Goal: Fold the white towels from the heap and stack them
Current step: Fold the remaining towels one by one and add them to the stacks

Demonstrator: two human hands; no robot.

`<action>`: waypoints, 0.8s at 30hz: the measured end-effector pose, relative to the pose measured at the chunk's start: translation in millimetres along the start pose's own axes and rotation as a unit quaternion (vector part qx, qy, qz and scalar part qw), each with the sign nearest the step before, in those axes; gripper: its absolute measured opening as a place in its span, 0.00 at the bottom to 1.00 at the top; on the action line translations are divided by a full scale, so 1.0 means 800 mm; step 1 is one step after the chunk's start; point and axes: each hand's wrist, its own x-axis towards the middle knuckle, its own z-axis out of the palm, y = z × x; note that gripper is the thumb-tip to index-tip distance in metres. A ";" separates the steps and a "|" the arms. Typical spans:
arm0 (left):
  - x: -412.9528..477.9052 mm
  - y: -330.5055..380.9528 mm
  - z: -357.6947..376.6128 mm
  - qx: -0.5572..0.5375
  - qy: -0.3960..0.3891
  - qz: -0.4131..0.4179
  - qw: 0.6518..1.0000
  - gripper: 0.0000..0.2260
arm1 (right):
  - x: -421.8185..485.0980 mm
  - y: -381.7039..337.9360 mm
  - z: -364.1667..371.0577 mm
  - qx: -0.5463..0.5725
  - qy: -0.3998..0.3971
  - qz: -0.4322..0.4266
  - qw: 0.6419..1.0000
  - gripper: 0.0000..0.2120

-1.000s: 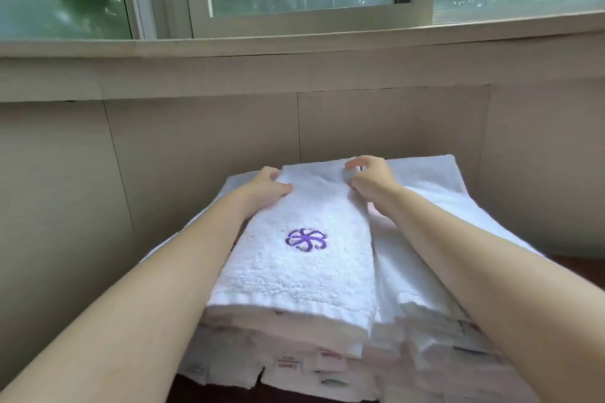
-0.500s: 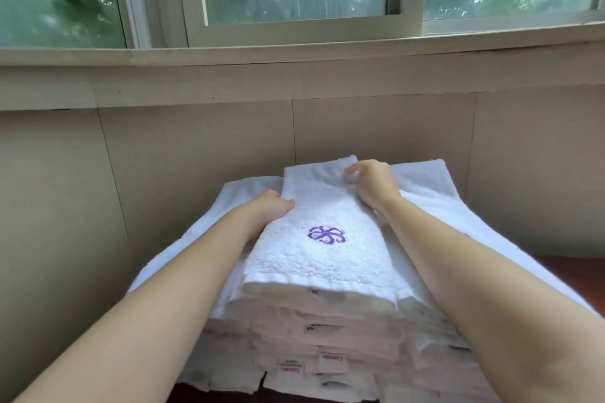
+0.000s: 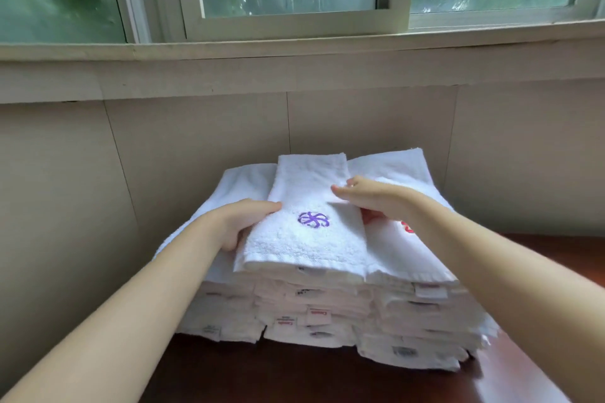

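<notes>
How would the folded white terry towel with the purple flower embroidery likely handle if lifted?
Probably floppy: the folded white terry towel is soft cloth and would sag beyond the left hand gripping its edge. Likely light, and its nubby surface should resist slipping. Pushed, it may drag on the towel stack.
</notes>
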 end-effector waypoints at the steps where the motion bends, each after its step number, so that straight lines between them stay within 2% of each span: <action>1: -0.014 -0.004 -0.003 -0.024 -0.031 -0.012 0.999 0.17 | -0.016 -0.003 -0.005 0.020 -0.046 0.008 0.999 0.27; 3: -0.041 -0.012 -0.004 -0.045 -0.082 -0.021 0.995 0.16 | -0.041 -0.009 -0.010 0.045 -0.121 0.015 0.991 0.26; 5: -0.057 -0.017 0.003 -0.065 -0.091 -0.009 0.994 0.14 | -0.056 -0.014 -0.010 0.059 -0.136 0.013 0.989 0.26; 9: -0.065 -0.017 0.036 -0.099 -0.007 0.015 0.995 0.15 | -0.065 -0.017 0.001 0.019 -0.001 -0.036 0.999 0.25; 11: -0.064 -0.020 0.048 -0.051 0.033 0.024 0.998 0.16 | -0.067 -0.011 0.010 -0.015 0.029 -0.053 0.998 0.17; 14: -0.059 -0.024 0.042 0.044 0.073 0.011 0.996 0.15 | -0.067 -0.005 0.019 -0.054 -0.004 -0.038 0.998 0.08; 17: -0.064 -0.017 0.028 0.122 0.061 -0.018 0.991 0.07 | -0.077 -0.010 0.011 0.004 -0.083 0.041 0.996 0.15; 18: -0.068 -0.013 0.024 0.133 0.051 -0.032 0.989 0.07 | -0.081 -0.012 0.006 0.004 -0.105 0.056 0.993 0.17; 21: -0.080 0.003 0.017 0.220 0.053 -0.061 0.972 0.20 | -0.088 -0.017 -0.009 -0.120 -0.130 0.057 0.983 0.21; 22: -0.080 0.007 0.017 0.279 0.071 -0.058 0.956 0.25 | -0.087 -0.018 -0.013 -0.162 -0.108 0.044 0.980 0.20; 24: -0.069 0.014 0.020 0.406 0.142 0.018 0.903 0.30 | -0.077 -0.016 -0.014 -0.220 0.019 -0.007 0.975 0.13</action>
